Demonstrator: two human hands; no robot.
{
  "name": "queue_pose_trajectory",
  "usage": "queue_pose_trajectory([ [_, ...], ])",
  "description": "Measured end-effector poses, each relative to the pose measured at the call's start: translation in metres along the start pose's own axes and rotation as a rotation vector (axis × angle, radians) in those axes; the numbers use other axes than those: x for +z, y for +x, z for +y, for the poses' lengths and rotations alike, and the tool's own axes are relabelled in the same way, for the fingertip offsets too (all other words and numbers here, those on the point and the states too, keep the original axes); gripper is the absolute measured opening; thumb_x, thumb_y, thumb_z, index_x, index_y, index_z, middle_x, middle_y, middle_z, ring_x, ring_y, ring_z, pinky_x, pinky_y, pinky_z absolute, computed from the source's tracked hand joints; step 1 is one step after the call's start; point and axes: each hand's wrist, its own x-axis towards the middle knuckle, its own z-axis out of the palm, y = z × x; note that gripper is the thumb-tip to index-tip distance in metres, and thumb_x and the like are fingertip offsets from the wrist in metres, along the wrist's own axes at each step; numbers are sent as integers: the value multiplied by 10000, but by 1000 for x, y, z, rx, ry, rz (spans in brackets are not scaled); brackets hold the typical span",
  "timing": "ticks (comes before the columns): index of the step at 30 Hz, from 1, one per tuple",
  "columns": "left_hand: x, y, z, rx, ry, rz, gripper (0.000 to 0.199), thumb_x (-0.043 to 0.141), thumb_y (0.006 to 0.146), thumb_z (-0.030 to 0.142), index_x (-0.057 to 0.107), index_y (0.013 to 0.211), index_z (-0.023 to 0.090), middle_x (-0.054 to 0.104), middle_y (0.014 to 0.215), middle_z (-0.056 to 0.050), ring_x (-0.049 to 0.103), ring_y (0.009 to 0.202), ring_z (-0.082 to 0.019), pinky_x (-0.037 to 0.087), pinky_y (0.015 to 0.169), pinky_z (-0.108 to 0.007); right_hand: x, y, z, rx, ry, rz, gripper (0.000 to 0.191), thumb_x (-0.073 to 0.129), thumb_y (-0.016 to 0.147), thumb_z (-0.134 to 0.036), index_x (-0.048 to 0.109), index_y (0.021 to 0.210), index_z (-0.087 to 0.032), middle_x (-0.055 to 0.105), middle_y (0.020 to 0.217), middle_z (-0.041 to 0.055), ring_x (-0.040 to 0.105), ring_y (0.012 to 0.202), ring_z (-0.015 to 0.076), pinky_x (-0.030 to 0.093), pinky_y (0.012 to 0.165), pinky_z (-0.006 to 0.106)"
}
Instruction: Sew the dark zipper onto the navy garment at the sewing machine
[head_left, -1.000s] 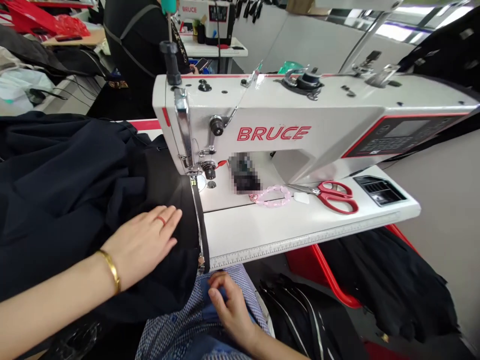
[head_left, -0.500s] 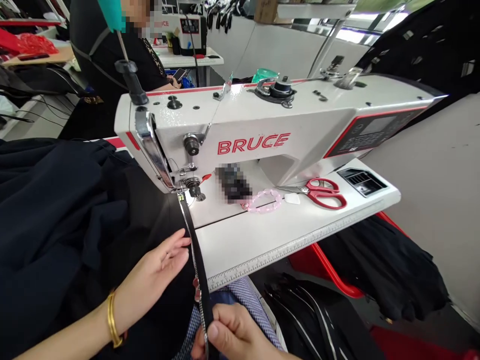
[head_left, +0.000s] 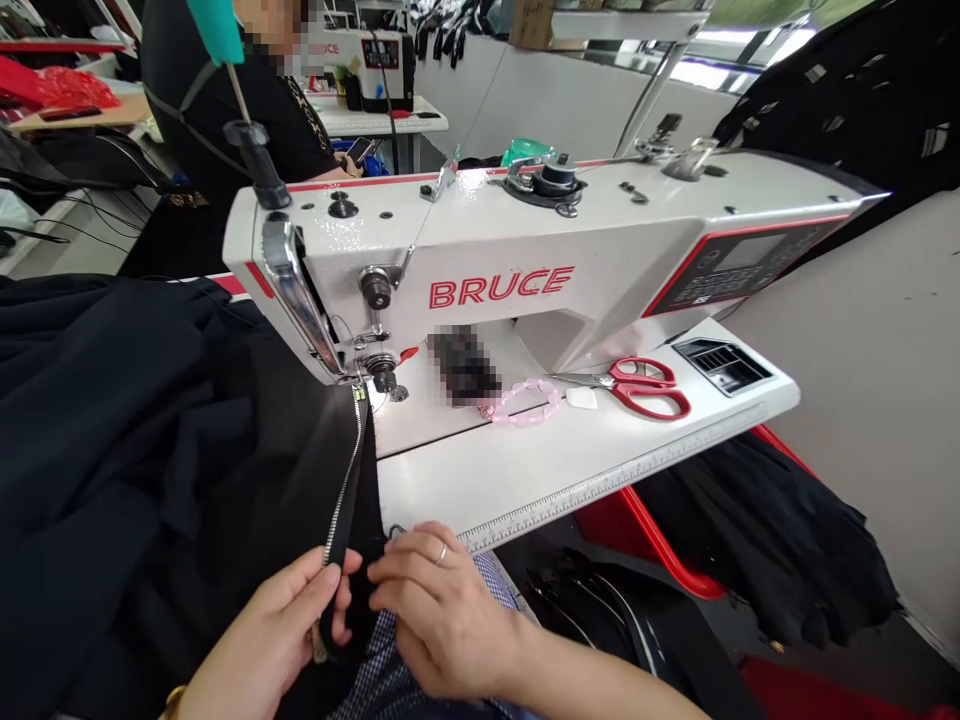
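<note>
A black zipper (head_left: 347, 480) with silver teeth runs from under the presser foot of the white sewing machine (head_left: 510, 240) toward me. My left hand (head_left: 289, 615) pinches the zipper's near part between thumb and fingers. Black fabric (head_left: 285, 430) lies beneath it, left of the machine bed. Beside the fabric's right edge, my right hand (head_left: 446, 610) is closed with its fingers curled, a ring on one finger. Its thumb and whatever lies under the fingers are hidden.
Red-handled scissors (head_left: 645, 385), a pink beaded bracelet (head_left: 529, 402) and a small white piece (head_left: 581, 398) lie on the machine bed. A red bin (head_left: 667, 545) with dark cloth stands below right. Another person (head_left: 202, 110) sits behind the machine.
My left hand went from lying open beside the zipper to gripping it nearer me, and the zipper bends left. My right hand let go of the zipper and moved up to the fabric's edge.
</note>
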Motion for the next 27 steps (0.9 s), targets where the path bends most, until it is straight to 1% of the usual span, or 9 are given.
queue_pose_trajectory([
  [3, -16, 8, -5, 149, 245, 63, 681, 463, 712, 584, 383, 1245, 169, 540, 673, -5, 542, 584, -159, 476, 563, -306, -4, 4, 4, 42, -161, -140, 447, 433, 792, -184, 433, 1238, -142, 492, 1281, 81, 378, 1202, 200, 314, 1000, 403],
  [6, -35, 14, -7, 468, 795, 211, 649, 420, 796, 428, 205, 1373, 224, 613, 790, -47, 610, 664, -202, 480, 556, -303, -3, 5, 3, 54, -213, -256, 441, 394, 853, -234, 395, 1287, -157, 429, 1346, 72, 323, 1245, 214, 262, 1023, 452],
  [9, -48, 11, -4, 740, 1436, 389, 506, 303, 839, 185, 341, 1342, 229, 639, 843, -95, 611, 585, -204, 440, 465, -290, 3, 1, 3, 34, -219, -238, 392, 386, 865, -224, 443, 1250, -173, 453, 1325, 71, 349, 1224, 210, 242, 1027, 459],
  [12, -47, 1, 4, 885, 1807, 507, 528, 241, 788, 19, 527, 1214, 147, 647, 839, -120, 560, 471, -167, 395, 382, -272, 8, -5, 5, 16, -215, -147, 348, 398, 866, -203, 494, 1200, -178, 516, 1260, 71, 405, 1172, 194, 223, 1036, 430],
  [16, -27, -8, 8, 1049, 1851, 464, 452, 299, 757, -14, 614, 1074, 53, 637, 732, -116, 592, 558, -176, 475, 446, -265, 12, -10, 7, 17, -168, -42, 294, 431, 855, -194, 552, 1123, -183, 592, 1146, 52, 456, 1109, 178, 212, 1036, 388],
  [20, -6, -4, -1, 1091, 1786, 351, 388, 354, 750, 6, 627, 1023, 43, 634, 706, -106, 597, 582, -168, 488, 459, -248, 12, -10, 7, 30, -137, 4, 217, 461, 853, -188, 582, 1034, -192, 623, 1061, 25, 488, 1053, 157, 236, 1015, 362],
  [22, -1, 0, -5, 1111, 1745, 320, 361, 372, 751, 22, 620, 1013, 34, 630, 705, -102, 602, 594, -171, 485, 453, -249, 13, -7, 6, 42, -132, 16, 161, 479, 858, -203, 588, 976, -192, 632, 1021, 14, 503, 1019, 148, 259, 995, 355],
  [25, 2, 4, -7, 1176, 1649, 351, 312, 373, 784, 62, 610, 985, 27, 622, 699, -92, 601, 600, -163, 492, 480, -251, 15, -1, 5, 64, -138, 69, 100, 487, 862, -199, 576, 900, -175, 641, 929, 10, 525, 934, 141, 300, 943, 352],
  [27, 3, 5, -8, 1207, 1584, 360, 283, 363, 806, 90, 604, 947, 40, 621, 703, -86, 598, 607, -162, 500, 514, -262, 17, 4, 5, 89, -144, 88, 132, 468, 861, -165, 558, 956, -151, 634, 883, 22, 523, 868, 145, 327, 886, 351],
])
